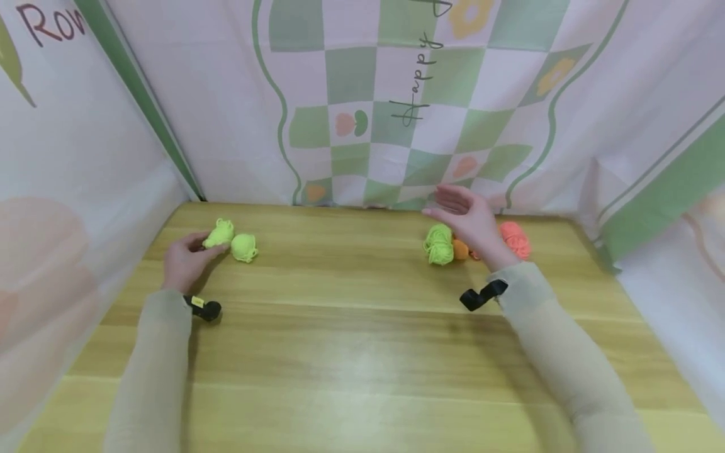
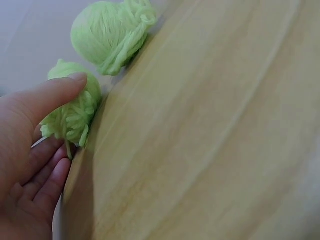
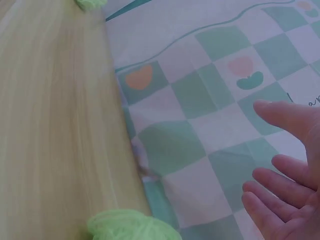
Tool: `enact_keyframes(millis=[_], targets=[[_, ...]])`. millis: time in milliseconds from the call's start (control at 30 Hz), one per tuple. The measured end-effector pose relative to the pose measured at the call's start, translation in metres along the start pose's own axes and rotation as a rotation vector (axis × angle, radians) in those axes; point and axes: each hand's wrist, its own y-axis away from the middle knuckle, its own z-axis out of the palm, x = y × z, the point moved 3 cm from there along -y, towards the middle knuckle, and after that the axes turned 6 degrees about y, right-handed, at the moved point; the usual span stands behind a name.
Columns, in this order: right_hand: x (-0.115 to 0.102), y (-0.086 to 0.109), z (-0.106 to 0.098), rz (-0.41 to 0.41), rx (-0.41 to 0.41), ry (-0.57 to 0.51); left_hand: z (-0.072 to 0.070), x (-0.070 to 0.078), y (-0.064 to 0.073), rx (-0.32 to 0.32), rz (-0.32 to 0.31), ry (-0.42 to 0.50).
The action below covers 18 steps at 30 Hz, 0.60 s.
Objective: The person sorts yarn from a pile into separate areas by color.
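At the table's far left, my left hand [image 1: 185,261] holds a yellow-green ball of yarn [image 1: 219,234] between thumb and fingers. In the left wrist view the thumb lies across that ball [image 2: 75,107], with the other fingers behind and under it. A second yellow-green yarn ball [image 1: 244,248] sits just to its right. My right hand [image 1: 467,220] is raised at the back right, fingers extended and holding nothing. Below and left of it lies a larger green ball of yarn [image 1: 438,244]; its top [image 3: 132,227] shows in the right wrist view.
Beside the larger green ball is an orange ball [image 1: 460,250], partly hidden by the right arm. A coral-pink yarn ball [image 1: 515,240] lies right of that wrist. The wooden table [image 1: 340,352] ends at a printed cloth [image 1: 391,157] behind, with cloth on both sides too.
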Motion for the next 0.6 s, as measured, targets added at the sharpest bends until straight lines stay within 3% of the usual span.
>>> enact_keyframes(millis=[600], targets=[[0.034, 0.028, -0.015, 0.036, 0.047, 0.130, 0.000, -0.003, -0.002, 0.002, 0.002, -0.023]])
